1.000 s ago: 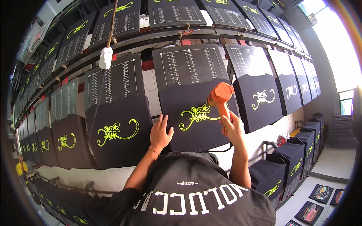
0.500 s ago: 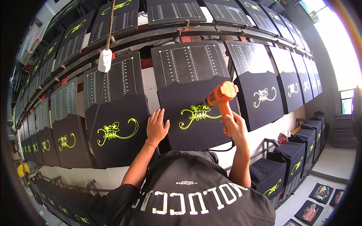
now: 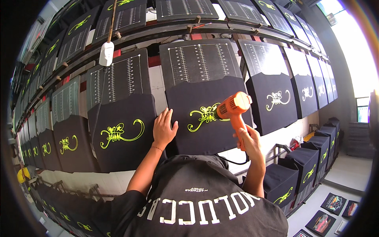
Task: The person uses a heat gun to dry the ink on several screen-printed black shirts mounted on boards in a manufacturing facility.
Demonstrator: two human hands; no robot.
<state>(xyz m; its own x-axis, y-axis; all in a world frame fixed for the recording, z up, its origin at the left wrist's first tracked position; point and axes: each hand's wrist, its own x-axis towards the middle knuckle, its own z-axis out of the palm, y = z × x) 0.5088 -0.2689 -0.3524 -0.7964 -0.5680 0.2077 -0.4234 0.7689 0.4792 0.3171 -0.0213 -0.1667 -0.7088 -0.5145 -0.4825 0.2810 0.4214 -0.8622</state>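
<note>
Although the far part of the flat black board with white ruled scales (image 3: 201, 61) is exposed, black fabric (image 3: 189, 144) covers its near part. An orange pistol-shaped heat gun (image 3: 236, 104) is positioned over the fabric's right side. A neon yellow-green line print (image 3: 204, 115) marks the fabric. The right hand (image 3: 250, 139) is closed around the gun's handle (image 3: 239, 123). The left hand (image 3: 164, 127), empty with fingers extended, is at the fabric's left edge; contact cannot be determined. The dark nozzle (image 3: 216, 113) points left, overlapping the print in view.
</note>
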